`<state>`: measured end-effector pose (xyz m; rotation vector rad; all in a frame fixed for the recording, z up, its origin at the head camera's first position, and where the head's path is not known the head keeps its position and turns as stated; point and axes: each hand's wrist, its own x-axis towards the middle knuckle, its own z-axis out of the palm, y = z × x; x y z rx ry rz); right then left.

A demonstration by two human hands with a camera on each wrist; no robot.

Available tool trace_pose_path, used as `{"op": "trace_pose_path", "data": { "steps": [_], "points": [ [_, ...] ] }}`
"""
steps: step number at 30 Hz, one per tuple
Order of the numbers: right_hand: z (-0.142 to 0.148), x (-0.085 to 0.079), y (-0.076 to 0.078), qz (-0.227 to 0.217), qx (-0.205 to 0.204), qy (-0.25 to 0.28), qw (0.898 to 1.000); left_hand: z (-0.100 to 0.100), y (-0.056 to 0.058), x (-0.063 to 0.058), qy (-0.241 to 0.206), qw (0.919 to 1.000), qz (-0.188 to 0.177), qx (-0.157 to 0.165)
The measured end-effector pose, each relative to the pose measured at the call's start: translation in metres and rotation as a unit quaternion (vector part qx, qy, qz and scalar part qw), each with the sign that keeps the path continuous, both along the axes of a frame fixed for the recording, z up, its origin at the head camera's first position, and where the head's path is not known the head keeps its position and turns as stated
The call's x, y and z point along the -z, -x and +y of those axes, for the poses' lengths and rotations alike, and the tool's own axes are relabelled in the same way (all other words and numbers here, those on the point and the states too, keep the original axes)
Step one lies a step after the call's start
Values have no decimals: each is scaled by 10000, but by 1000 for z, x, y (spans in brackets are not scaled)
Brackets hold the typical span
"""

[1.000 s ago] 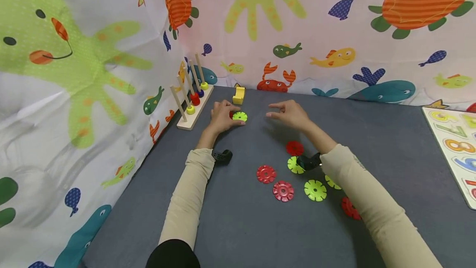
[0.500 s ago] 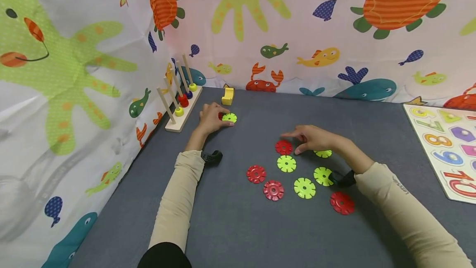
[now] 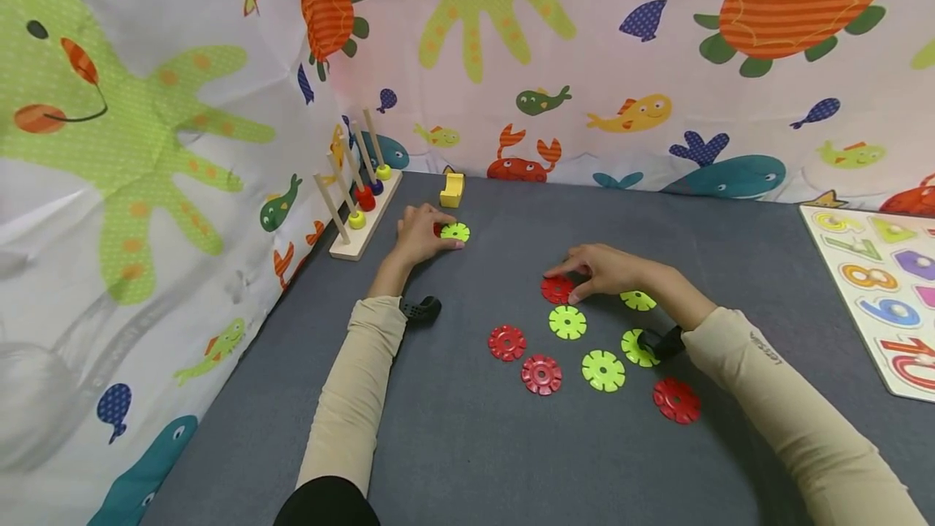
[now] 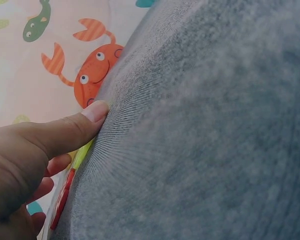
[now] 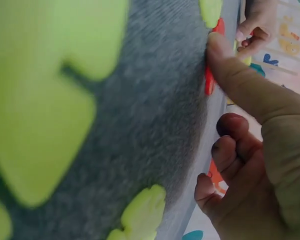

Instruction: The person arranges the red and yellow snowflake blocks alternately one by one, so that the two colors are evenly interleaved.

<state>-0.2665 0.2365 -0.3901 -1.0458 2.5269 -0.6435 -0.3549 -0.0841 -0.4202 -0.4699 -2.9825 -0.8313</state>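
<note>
At the left, my left hand (image 3: 420,234) has thumb and fingers around a yellow-green notched disc (image 3: 456,232). A red disc (image 3: 437,230) shows beside it, partly hidden by the fingers. The left wrist view has the thumb over the yellow-green disc (image 4: 82,155), with the red disc (image 4: 64,197) alongside, both flat on the table. My right hand (image 3: 609,268) pinches another red notched disc (image 3: 557,291) by its edges, index finger at the far side and thumb at the near side. In the right wrist view its thumb meets that red disc (image 5: 209,80); the other fingers are curled.
Several more discs lie about, among them a yellow-green one (image 3: 567,322) and a red one (image 3: 542,374). A wooden peg stand (image 3: 351,246) with coloured beads and a yellow block (image 3: 452,190) stand at back left. A number puzzle board (image 3: 862,299) lies at right.
My right hand has come down and rightward from beside the left hand, and its thumb and index finger have closed in on the red disc. The left hand stays at its discs.
</note>
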Motion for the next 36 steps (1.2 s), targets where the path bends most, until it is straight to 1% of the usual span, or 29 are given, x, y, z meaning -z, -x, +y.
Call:
{"op": "trace_pose_path", "data": {
  "steps": [7, 15, 19, 21, 24, 27, 29, 32, 36],
  "points": [
    [3, 3, 0, 131, 124, 63, 9998, 0, 0, 0, -22, 10000, -1, 15],
    [0, 4, 2, 603, 50, 288, 9978, 1, 1, -3, -115, 9999, -32, -58],
    [-1, 4, 1, 620, 186, 264, 9976, 1, 0, -3, -18, 10000, -53, -66],
    [-3, 2, 2, 622, 324, 312, 9970, 1, 0, -2, 22, 9999, -100, -69],
    [-10, -5, 9, 704, 579, 518, 9945, -1, 0, -2, 43, 9999, -108, -81],
    [-25, -13, 23, 789, 786, 687, 9914, -2, 1, -3, 22, 10000, -47, -83],
    [-37, -15, 33, 849, 893, 766, 9894, -2, 1, -2, 27, 10000, -20, -85],
    [-57, -11, 48, 858, 1040, 833, 9874, -1, 0, -1, 49, 10000, -23, -84],
    [-80, -2, 63, 711, 1233, 828, 9863, 2, -2, -1, 103, 9999, 17, -84]
  ]
}}
